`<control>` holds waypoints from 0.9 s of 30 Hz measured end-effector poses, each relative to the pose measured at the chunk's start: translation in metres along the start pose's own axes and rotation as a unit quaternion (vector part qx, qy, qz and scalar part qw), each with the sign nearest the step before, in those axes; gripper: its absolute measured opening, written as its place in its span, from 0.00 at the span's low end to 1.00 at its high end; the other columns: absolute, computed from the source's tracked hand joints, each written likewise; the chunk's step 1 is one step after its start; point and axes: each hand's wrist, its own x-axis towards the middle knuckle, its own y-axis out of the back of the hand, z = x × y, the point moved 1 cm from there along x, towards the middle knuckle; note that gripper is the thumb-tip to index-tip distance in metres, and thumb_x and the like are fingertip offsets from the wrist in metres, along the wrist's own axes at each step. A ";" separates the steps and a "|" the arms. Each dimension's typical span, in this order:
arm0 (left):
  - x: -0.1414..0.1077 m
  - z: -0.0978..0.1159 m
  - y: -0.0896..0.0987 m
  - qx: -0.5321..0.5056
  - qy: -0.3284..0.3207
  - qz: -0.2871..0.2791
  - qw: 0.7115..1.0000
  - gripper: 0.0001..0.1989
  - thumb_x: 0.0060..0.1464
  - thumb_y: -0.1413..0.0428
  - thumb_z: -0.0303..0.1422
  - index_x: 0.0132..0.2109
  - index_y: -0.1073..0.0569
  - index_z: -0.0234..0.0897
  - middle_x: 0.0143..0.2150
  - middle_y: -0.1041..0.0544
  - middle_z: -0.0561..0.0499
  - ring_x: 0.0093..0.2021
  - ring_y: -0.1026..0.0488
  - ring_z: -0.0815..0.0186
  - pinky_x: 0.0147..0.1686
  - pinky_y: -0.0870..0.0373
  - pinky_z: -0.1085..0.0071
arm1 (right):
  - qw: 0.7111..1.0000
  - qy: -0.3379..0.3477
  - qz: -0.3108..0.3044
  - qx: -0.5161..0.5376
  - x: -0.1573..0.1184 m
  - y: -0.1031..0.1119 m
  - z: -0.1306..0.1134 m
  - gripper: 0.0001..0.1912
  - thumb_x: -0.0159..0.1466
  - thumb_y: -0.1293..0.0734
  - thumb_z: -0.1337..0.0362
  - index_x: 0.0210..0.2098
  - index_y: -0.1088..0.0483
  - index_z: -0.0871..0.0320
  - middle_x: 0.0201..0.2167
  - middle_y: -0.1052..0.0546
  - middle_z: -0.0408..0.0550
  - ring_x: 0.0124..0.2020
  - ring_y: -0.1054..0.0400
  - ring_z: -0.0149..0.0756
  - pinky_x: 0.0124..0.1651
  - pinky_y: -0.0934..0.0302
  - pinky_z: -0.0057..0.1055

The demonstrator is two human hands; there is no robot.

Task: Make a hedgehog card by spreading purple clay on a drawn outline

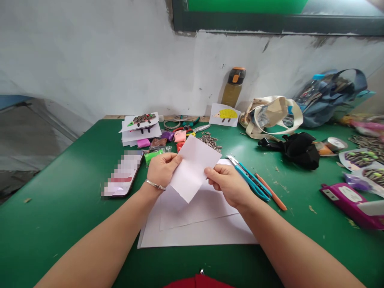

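Evidently, a green counter (pixel 75 176) stretches along the wall (pixel 105 56), and a white paper stack (pixel 195 237) lies on it before the person I'm watching. Just above that stack, a smaller white sheet (pixel 195 164) is held tilted between the left hand (pixel 162 168) and the right hand (pixel 226 183), thumb and fingers of each clamped on an edge. Left of the stack lies a smartphone (pixel 130 178), right of it a teal-handled cutter (pixel 248 177), beyond it loose sunflower seeds (pixel 211 141).

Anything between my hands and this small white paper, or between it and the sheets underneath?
Nothing visible in either place: left hand and right hand hold the small white rectangular paper above larger white paper sheets.
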 end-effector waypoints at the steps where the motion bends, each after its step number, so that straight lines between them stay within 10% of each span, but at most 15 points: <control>1: 0.000 -0.001 0.000 -0.003 0.001 0.002 1.000 0.19 0.46 0.39 0.46 0.32 0.21 0.32 0.27 0.23 0.49 0.25 0.33 0.67 0.23 0.38 0.74 | 1.000 0.007 0.000 0.008 0.000 -0.001 0.001 0.20 0.55 0.29 0.51 0.19 0.35 0.60 0.17 0.33 0.40 0.17 0.47 0.22 0.21 0.58 0.26; 27: -0.003 0.007 -0.001 0.027 -0.017 0.041 0.999 0.16 0.47 0.40 0.44 0.30 0.21 0.33 0.25 0.24 0.52 0.26 0.34 0.68 0.25 0.39 0.74 | 0.975 -0.123 -0.185 -0.015 -0.029 -0.040 0.008 0.21 0.53 0.28 0.47 0.23 0.26 0.62 0.17 0.31 0.42 0.16 0.43 0.23 0.21 0.52 0.25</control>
